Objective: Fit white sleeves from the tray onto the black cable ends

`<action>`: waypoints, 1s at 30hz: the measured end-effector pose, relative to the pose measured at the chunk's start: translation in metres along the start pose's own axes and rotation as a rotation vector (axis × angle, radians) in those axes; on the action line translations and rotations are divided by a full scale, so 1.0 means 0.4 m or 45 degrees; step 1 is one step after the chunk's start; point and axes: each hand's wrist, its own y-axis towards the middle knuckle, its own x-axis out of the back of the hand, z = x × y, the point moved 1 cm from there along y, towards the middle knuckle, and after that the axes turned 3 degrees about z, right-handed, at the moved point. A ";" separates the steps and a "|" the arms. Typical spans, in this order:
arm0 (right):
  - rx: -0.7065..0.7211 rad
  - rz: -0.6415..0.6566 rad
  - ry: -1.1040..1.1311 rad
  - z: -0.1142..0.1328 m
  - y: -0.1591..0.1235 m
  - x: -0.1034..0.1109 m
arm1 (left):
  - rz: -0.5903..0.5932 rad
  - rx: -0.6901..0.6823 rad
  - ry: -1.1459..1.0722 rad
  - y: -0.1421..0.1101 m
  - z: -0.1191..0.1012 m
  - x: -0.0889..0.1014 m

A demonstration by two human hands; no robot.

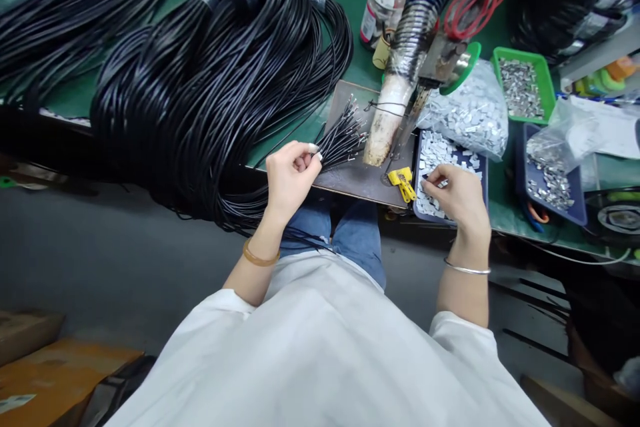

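Observation:
My left hand (290, 173) is closed round a bunch of black cable ends (343, 137) whose stripped tips fan out over a dark metal plate (357, 180). These ends belong to large coils of black cable (200, 80) lying on the green bench. My right hand (457, 193) reaches into a blue tray (484, 167) of small silver metal pieces, with its fingertips pinched on something I cannot make out. A yellow clip (403, 183) lies between the two hands.
A ribbed hose with a pale nozzle (400, 80) comes down onto the plate. Behind it are a bag of metal pieces (470, 113), a green tray (523, 83), another blue tray (550, 180), a jar of bottles (383, 7) and red wire (473, 7). Cardboard boxes (45, 360) sit on the floor at left.

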 end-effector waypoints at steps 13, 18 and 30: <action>0.020 -0.647 0.890 0.120 -0.118 0.018 | 0.870 0.111 -0.502 -0.125 -0.139 -0.113; 0.166 -0.646 1.019 0.178 -0.144 -0.043 | 0.485 -0.123 -0.251 -0.152 -0.110 -0.172; 0.220 -0.232 1.321 0.190 -0.129 -0.115 | 0.897 0.590 -0.921 -0.111 -0.110 -0.149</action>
